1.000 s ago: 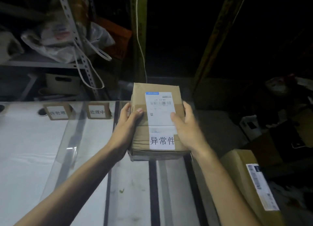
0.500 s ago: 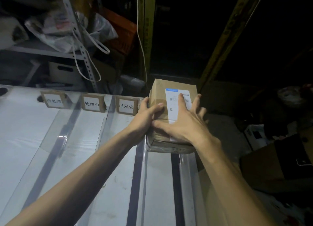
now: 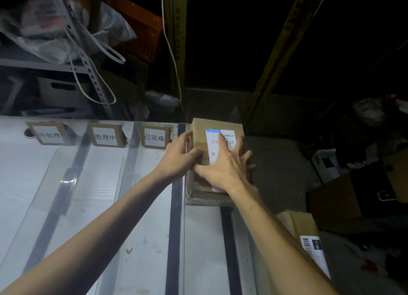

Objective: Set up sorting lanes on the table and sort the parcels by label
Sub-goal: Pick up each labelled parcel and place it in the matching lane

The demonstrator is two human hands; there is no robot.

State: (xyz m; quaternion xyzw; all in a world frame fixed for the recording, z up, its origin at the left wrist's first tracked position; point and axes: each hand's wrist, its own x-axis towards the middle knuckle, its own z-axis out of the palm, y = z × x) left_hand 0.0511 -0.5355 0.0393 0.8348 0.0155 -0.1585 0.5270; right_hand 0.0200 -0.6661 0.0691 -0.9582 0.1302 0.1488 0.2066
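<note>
A brown cardboard parcel [image 3: 199, 129] with a white shipping label lies flat in the rightmost lane of the white table [image 3: 26, 184], at its far end. My left hand [image 3: 180, 156] rests against the parcel's left side, thumb on top. My right hand [image 3: 223, 166] lies spread flat on the parcel's top, covering most of the label. Three cardboard lane signs stand at the table's far edge: 待处理 [image 3: 49, 135], 处理中 [image 3: 106, 136], 已完成 [image 3: 154, 137]. Dark tape strips [image 3: 174, 228] and clear plastic dividers [image 3: 55, 173] mark the lanes.
Another labelled cardboard box [image 3: 306, 235] sits off the table's right edge, near my right forearm. Metal shelving [image 3: 84, 58] with plastic bags and an orange crate stands behind the table. Dark clutter and an open carton [image 3: 344, 188] lie on the floor at right.
The parcel has gone from held up in both hands to lying flat at the far end of the rightmost lane. My right hand has shifted onto its top, fingers spread.
</note>
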